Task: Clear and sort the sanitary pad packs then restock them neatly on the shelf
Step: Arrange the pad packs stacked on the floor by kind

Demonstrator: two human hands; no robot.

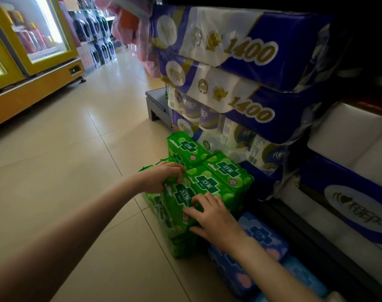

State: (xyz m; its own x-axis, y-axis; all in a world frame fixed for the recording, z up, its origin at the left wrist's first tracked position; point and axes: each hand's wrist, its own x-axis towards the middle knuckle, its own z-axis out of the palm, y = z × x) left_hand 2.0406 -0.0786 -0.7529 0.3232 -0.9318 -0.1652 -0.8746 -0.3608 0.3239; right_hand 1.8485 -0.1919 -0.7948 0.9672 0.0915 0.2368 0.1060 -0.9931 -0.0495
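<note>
Several green sanitary pad packs (209,182) stand stacked on the tiled floor against the bottom of the shelving. My left hand (161,177) curls its fingers over the far top edge of the nearest green pack (181,199). My right hand (211,216) lies on the near end of that same pack, fingers spread and bent over its top, thumb against its side. Blue sanitary pad packs (262,236) lie on the floor to the right, partly hidden under my right forearm.
Large purple and white toilet-roll packs (240,79) are piled above and behind the green packs. A yellow drinks fridge (33,51) stands at the far left. A grey step stool (157,105) sits beyond the packs. Beige floor tiles (76,160) stretch to the left.
</note>
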